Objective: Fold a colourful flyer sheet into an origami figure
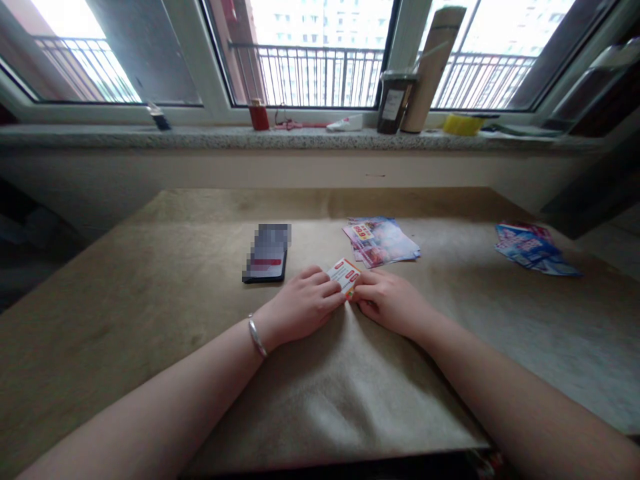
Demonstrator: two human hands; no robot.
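Observation:
Both of my hands meet at the middle of a brown paper-covered table (150, 293). My left hand (300, 307), with a silver bracelet on its wrist, pinches a small folded leaflet (344, 274) with white and orange-red print. My right hand (387, 300) grips the same leaflet from the right, fingers curled under it. A stack of colourful leaflets (380, 241) lies just beyond my hands. A black phone (267, 255) lies flat to the left of the folded leaflet.
A second pile of blue leaflets (533, 249) lies at the far right of the table. The stone windowsill (200, 138) behind carries a red can (259, 115), a dark jar (393, 103), a cardboard roll (431, 67) and a yellow tape roll (463, 124).

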